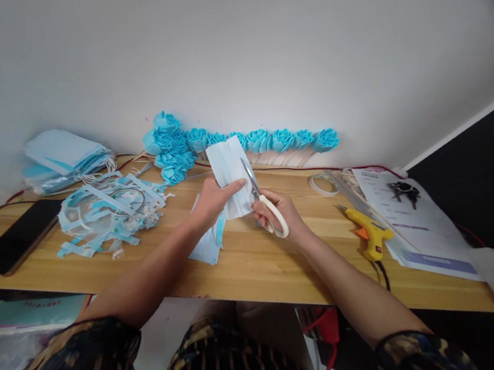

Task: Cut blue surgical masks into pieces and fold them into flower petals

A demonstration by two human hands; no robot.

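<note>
My left hand (219,195) pinches a pale blue face mask sheet (230,162) above the wooden table, thumb lying across its front. In my right hand (284,210) are white-handled scissors (274,213), their blades somewhat apart at the right edge of the sheet. Whether the blades touch the material is hard to tell. Below my left hand, more pale blue mask pieces (207,247) lie on the table, partly covered by the hand and the held sheet.
Blue fabric flowers (282,140) line the wall. At left are stacked masks (65,152), a heap of scraps (112,210) and a black phone (16,234). To the right lie a tape roll (324,184), a yellow glue gun (371,234), papers (406,213) and keys (405,191).
</note>
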